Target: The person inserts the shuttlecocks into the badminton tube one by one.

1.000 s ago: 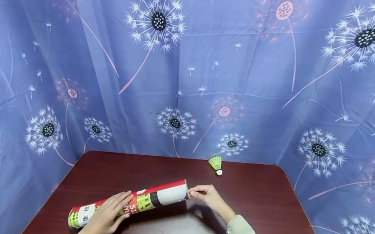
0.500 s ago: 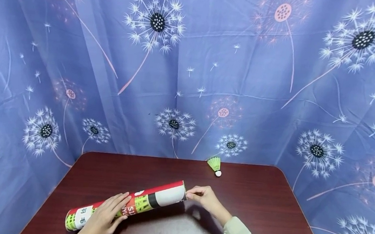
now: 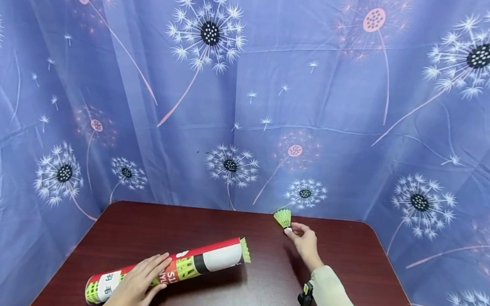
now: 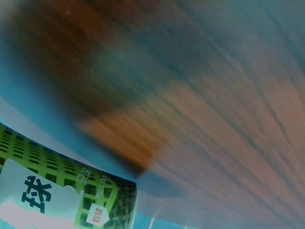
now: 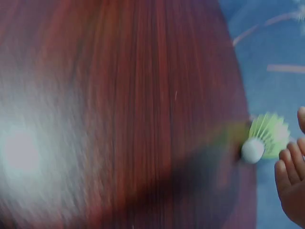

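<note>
A red, white and green shuttlecock tube (image 3: 222,256) lies slanted on the table, the green feather skirt of one shuttlecock (image 3: 245,251) poking from its right mouth. My left hand (image 3: 139,281) rests over the tube's left half; in the left wrist view only the tube's printed end (image 4: 57,186) shows, the hand out of frame. Near the far table edge lies another green shuttlecock (image 3: 283,219) with a white cork. My right hand (image 3: 307,245) reaches to its cork, thumb and forefinger at it in the head view. The right wrist view shows bare cork (image 5: 252,150) and fingers apart from it (image 5: 291,164).
The dark red wooden table (image 3: 176,220) has rounded far corners. A blue dandelion-print curtain (image 3: 269,86) hangs close behind and along both sides. A small black wrist camera (image 3: 305,295) sits under the right sleeve (image 3: 337,300).
My right hand has left the tube's mouth, where it was pinching, and moved right and away to the far shuttlecock. Green feathers now show out of the mouth. The left hand stays put.
</note>
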`<control>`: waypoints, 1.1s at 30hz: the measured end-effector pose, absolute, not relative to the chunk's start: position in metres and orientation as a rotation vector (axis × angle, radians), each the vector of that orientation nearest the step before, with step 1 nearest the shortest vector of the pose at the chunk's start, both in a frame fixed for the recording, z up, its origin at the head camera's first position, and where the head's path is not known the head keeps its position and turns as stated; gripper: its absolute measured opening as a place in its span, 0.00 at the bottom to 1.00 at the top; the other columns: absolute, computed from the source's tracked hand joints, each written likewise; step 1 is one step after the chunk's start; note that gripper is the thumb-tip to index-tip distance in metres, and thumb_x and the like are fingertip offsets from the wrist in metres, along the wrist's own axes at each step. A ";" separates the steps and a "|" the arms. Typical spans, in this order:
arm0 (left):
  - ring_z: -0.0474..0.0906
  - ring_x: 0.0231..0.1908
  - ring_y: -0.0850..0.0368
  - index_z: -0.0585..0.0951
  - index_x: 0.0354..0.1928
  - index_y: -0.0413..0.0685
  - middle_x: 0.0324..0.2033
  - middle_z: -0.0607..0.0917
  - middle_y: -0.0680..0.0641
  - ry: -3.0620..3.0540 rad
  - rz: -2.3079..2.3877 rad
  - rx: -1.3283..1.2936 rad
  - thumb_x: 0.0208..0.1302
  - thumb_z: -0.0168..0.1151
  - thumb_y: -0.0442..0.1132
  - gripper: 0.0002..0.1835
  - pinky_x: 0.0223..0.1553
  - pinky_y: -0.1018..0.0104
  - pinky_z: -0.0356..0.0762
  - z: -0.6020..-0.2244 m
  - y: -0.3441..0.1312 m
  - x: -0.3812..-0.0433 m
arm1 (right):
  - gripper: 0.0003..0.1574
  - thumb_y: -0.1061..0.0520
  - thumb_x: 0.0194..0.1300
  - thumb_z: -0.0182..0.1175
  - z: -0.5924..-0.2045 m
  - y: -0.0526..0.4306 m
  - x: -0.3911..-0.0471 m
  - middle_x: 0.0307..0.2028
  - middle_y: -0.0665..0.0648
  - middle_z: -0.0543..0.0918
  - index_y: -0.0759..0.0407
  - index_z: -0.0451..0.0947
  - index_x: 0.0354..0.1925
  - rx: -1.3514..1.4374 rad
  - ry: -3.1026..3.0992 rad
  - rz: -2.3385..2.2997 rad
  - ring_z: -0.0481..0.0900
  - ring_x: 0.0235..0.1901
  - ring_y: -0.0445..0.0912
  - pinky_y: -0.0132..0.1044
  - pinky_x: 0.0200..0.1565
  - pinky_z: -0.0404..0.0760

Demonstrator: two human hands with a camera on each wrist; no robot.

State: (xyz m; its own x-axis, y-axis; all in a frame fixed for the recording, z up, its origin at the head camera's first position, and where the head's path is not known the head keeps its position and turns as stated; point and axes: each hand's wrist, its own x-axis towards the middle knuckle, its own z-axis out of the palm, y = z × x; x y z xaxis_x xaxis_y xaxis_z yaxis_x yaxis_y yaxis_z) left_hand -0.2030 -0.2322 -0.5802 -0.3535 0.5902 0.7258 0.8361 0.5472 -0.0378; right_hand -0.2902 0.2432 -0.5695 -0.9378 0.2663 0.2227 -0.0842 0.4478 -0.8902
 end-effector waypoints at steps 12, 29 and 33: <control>0.74 0.53 0.39 0.74 0.61 0.33 0.60 0.75 0.37 -2.084 -0.445 -1.139 0.71 0.51 0.52 0.30 0.70 0.64 0.54 -0.579 -0.233 -0.205 | 0.26 0.60 0.57 0.68 -0.577 0.251 -0.305 0.40 0.71 0.83 0.76 0.77 0.50 -0.269 -2.575 1.319 0.81 0.38 0.58 0.45 0.41 0.81; 0.75 0.51 0.38 0.74 0.61 0.33 0.60 0.75 0.38 -2.081 -0.424 -1.129 0.72 0.50 0.53 0.30 0.64 0.59 0.62 -0.583 -0.238 -0.204 | 0.22 0.59 0.58 0.66 -0.589 0.242 -0.313 0.36 0.69 0.83 0.78 0.78 0.44 -0.307 -2.630 1.197 0.79 0.40 0.61 0.52 0.44 0.79; 0.74 0.54 0.41 0.74 0.61 0.33 0.61 0.75 0.38 -2.087 -0.416 -1.127 0.72 0.49 0.53 0.30 0.69 0.62 0.57 -0.585 -0.239 -0.204 | 0.21 0.58 0.58 0.66 -0.592 0.241 -0.317 0.32 0.66 0.83 0.77 0.80 0.43 -0.359 -2.643 1.144 0.80 0.36 0.59 0.51 0.42 0.80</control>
State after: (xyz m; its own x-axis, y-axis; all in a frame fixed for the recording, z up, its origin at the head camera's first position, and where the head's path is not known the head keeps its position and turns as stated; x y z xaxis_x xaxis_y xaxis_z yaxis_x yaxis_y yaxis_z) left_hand -0.2044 -0.2395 -0.5848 -0.3610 0.5912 0.7212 0.8225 0.5663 -0.0524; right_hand -0.3166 0.2413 -0.5922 -0.9413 0.3155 0.1199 0.1284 0.6633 -0.7373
